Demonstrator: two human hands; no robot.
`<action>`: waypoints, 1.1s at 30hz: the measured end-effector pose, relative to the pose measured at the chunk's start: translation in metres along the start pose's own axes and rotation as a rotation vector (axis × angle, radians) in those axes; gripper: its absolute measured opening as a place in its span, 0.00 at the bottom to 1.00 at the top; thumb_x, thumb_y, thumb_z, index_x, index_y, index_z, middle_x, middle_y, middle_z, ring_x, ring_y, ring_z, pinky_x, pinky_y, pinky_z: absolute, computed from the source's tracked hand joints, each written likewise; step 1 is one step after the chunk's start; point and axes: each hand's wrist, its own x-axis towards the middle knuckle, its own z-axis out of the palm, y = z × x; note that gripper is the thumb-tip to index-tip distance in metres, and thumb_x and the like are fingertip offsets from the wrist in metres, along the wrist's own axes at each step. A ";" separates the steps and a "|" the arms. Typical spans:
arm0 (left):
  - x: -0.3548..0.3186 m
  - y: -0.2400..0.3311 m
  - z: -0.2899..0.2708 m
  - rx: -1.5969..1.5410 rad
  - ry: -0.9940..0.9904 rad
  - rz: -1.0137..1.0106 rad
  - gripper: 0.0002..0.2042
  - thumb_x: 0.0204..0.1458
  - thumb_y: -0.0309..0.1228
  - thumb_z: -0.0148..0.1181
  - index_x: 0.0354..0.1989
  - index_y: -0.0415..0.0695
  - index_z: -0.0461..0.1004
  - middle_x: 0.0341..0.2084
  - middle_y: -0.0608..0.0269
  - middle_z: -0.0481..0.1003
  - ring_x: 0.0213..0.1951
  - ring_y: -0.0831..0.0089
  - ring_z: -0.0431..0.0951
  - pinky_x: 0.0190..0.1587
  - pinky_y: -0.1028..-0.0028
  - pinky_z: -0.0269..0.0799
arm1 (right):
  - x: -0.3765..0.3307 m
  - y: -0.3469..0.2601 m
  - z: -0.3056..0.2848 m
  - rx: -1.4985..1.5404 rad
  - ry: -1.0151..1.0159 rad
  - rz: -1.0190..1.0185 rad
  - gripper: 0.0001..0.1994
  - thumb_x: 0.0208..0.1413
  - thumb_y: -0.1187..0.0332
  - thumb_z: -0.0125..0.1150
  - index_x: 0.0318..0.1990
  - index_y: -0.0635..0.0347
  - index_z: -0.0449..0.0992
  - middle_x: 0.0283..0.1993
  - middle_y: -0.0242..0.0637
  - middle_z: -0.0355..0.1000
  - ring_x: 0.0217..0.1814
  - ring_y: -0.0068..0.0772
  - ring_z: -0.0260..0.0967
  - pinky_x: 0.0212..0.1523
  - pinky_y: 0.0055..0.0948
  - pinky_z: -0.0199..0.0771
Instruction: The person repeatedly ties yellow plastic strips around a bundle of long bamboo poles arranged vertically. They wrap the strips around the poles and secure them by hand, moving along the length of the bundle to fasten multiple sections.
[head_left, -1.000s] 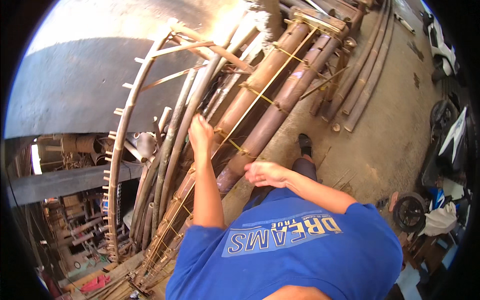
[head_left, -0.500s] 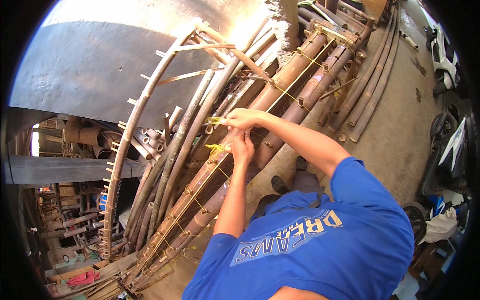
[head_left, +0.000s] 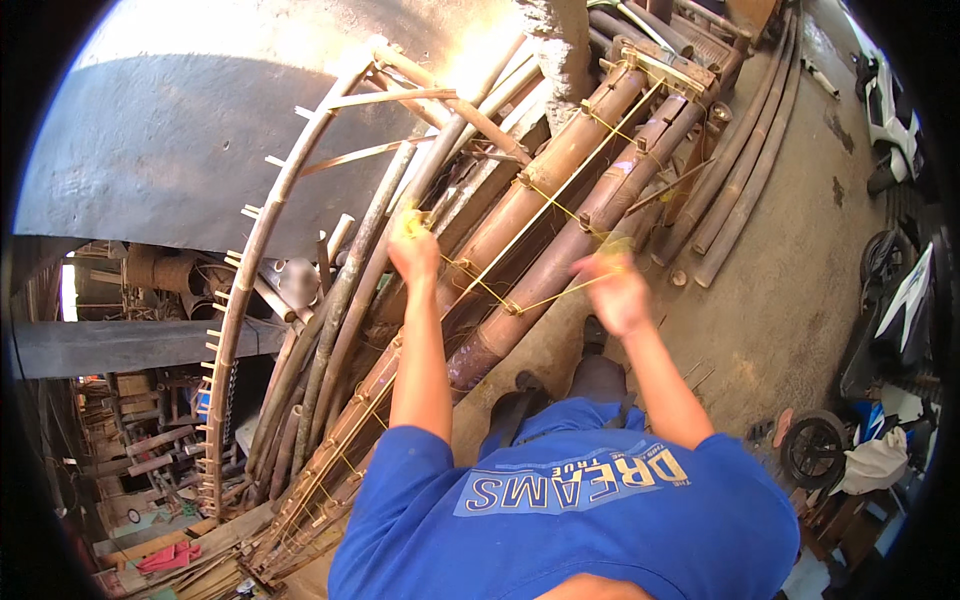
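Note:
Two long brown bamboo poles (head_left: 540, 285) lie side by side on a slant, with short pegs along them. Yellow cord (head_left: 548, 300) zigzags between the pegs, and a pale thin strip (head_left: 510, 255) runs lengthwise between the poles. My left hand (head_left: 412, 250) is closed around a small bunch of yellow cord, just beyond the far-left pole. Over at the near-right pole, my right hand (head_left: 617, 292) is raised and smeared by motion, its fingers closed on cord. From it a straight length of cord runs to a peg on that pole.
A curved bamboo frame with pegs (head_left: 240, 290) leans at the left, beside stacked bamboo poles (head_left: 350, 300). Behind them rises a grey wall (head_left: 170, 150). Long poles (head_left: 745, 160) lie on the concrete floor (head_left: 770, 300) at right, with a wheel (head_left: 812, 450) and motorbikes beyond.
My hands were close together over the far-left pole. The right hand has swung right and nearer, drawing out cord; the left hand has moved left and slightly farther away.

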 end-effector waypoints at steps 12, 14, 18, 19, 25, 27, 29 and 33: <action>-0.062 -0.105 -0.128 0.314 -0.240 0.082 0.18 0.62 0.39 0.44 0.49 0.40 0.74 0.42 0.42 0.77 0.47 0.47 0.77 0.49 0.56 0.71 | -0.107 0.183 0.108 0.230 -0.044 0.917 0.31 0.62 0.39 0.45 0.52 0.62 0.72 0.43 0.40 0.75 0.48 0.37 0.74 0.54 0.43 0.73; -0.093 -0.139 -0.165 0.316 -0.465 0.100 0.14 0.59 0.33 0.48 0.41 0.37 0.77 0.34 0.41 0.78 0.39 0.50 0.79 0.44 0.60 0.72 | -0.093 0.206 0.144 0.314 0.103 0.587 0.25 0.65 0.45 0.45 0.45 0.61 0.74 0.40 0.37 0.75 0.44 0.34 0.74 0.51 0.40 0.74; -0.149 -0.132 -0.156 0.231 -0.522 0.131 0.17 0.56 0.39 0.56 0.47 0.39 0.73 0.47 0.43 0.75 0.49 0.48 0.76 0.52 0.56 0.68 | -0.046 0.222 0.242 0.003 0.203 -0.275 0.09 0.63 0.68 0.46 0.30 0.54 0.71 0.28 0.31 0.67 0.32 0.23 0.66 0.34 0.22 0.66; -0.151 -0.146 -0.144 0.355 -0.444 0.153 0.18 0.56 0.39 0.55 0.48 0.38 0.73 0.47 0.42 0.75 0.49 0.47 0.75 0.51 0.56 0.68 | -0.049 0.218 0.288 0.005 0.201 -0.100 0.10 0.61 0.69 0.47 0.27 0.55 0.71 0.28 0.32 0.66 0.31 0.26 0.64 0.35 0.27 0.66; -0.150 -0.141 -0.151 0.083 -0.399 0.073 0.17 0.61 0.41 0.49 0.48 0.43 0.74 0.45 0.43 0.76 0.49 0.44 0.74 0.49 0.53 0.68 | 0.053 0.173 0.304 -2.165 -0.562 -0.174 0.25 0.64 0.44 0.41 0.47 0.50 0.80 0.48 0.49 0.75 0.55 0.50 0.70 0.57 0.54 0.60; -0.151 -0.130 -0.152 0.088 -0.383 0.048 0.16 0.62 0.41 0.48 0.48 0.44 0.75 0.44 0.43 0.76 0.47 0.45 0.75 0.48 0.54 0.68 | 0.079 0.174 0.280 -2.166 -0.527 -0.015 0.30 0.65 0.43 0.39 0.48 0.59 0.79 0.46 0.50 0.75 0.55 0.44 0.70 0.57 0.46 0.63; -0.148 -0.131 -0.149 0.129 -0.328 0.054 0.16 0.61 0.40 0.49 0.47 0.44 0.76 0.42 0.45 0.77 0.46 0.46 0.76 0.46 0.55 0.69 | 0.081 0.166 0.279 -1.101 -0.652 0.196 0.27 0.66 0.48 0.42 0.37 0.65 0.78 0.38 0.50 0.76 0.41 0.48 0.73 0.46 0.42 0.71; -0.152 -0.155 -0.149 0.159 -0.312 0.226 0.15 0.60 0.41 0.50 0.43 0.44 0.77 0.37 0.48 0.78 0.42 0.47 0.77 0.41 0.55 0.71 | -0.046 0.117 0.265 -1.085 -0.986 -0.089 0.23 0.65 0.56 0.49 0.23 0.64 0.73 0.22 0.44 0.70 0.26 0.36 0.67 0.39 0.34 0.72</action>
